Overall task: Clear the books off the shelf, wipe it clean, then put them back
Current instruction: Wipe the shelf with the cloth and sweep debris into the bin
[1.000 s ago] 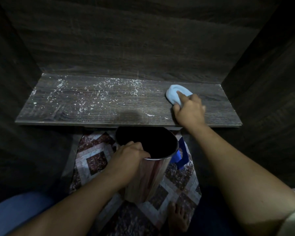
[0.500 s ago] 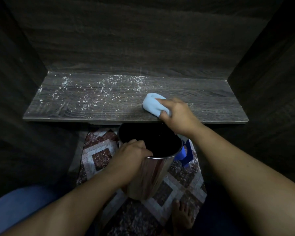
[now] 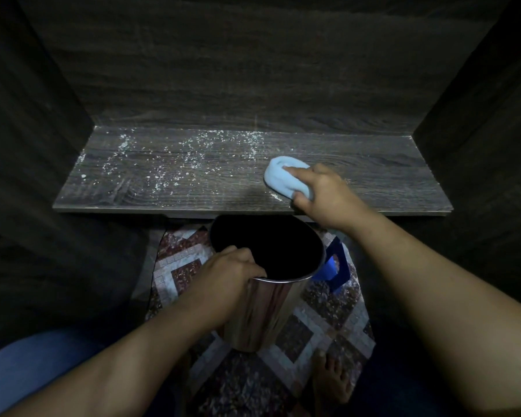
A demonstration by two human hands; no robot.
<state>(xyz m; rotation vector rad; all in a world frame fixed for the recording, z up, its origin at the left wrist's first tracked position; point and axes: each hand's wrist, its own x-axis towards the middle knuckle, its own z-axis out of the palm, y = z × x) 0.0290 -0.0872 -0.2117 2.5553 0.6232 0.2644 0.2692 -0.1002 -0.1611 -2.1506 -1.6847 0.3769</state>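
A dark wood-grain shelf (image 3: 373, 173) runs across the middle of the head view, with no books on it. White crumbs and dust (image 3: 175, 158) speckle its left and centre. My right hand (image 3: 322, 194) grips a light blue cloth (image 3: 280, 176) and presses it on the shelf right of centre, near the front edge. My left hand (image 3: 223, 275) grips the rim of a shiny metal bin (image 3: 265, 308), held just below the shelf's front edge, its dark mouth facing up.
Dark side panels close in the shelf on the left and right, with a back wall (image 3: 253, 70) behind. Below lie a patterned rug (image 3: 328, 320), a blue plastic object (image 3: 334, 266) behind the bin, and a bare foot (image 3: 331, 377).
My right hand swept the cloth left toward the front edge above the bin, then drew it back to the right. The bin stayed under the edge in my left hand.
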